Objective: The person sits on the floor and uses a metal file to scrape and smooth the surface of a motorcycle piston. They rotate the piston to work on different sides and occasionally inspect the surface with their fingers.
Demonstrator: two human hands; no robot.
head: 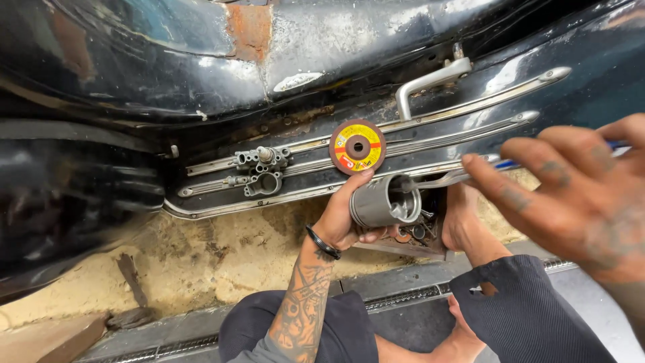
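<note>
Nearest, the right hand point(578, 181) fills the right of the view, fingers spread and slightly curled, with a slim metal tool point(447, 178) with a blue handle running under them toward the left; whether the fingers actually pinch it I cannot tell. Just beyond, the left hand point(346, 218) wraps closed around one grey metal cylinder point(384, 202), a piston-like cup held on its side with its open mouth facing right, the tool's tip at that mouth. Below it sits one small tray of loose parts point(420, 235). A slip seems possible: the cylinder is round and gripped one-handed, so a hard pry could twist it loose and drop it among those parts. Farther off, on the chrome-ribbed sill point(430, 138) of a black car body, lie one red-and-yellow grinding disc point(357, 146), two grey cast metal pieces point(262, 171), and one chrome door handle point(430, 84).
</note>
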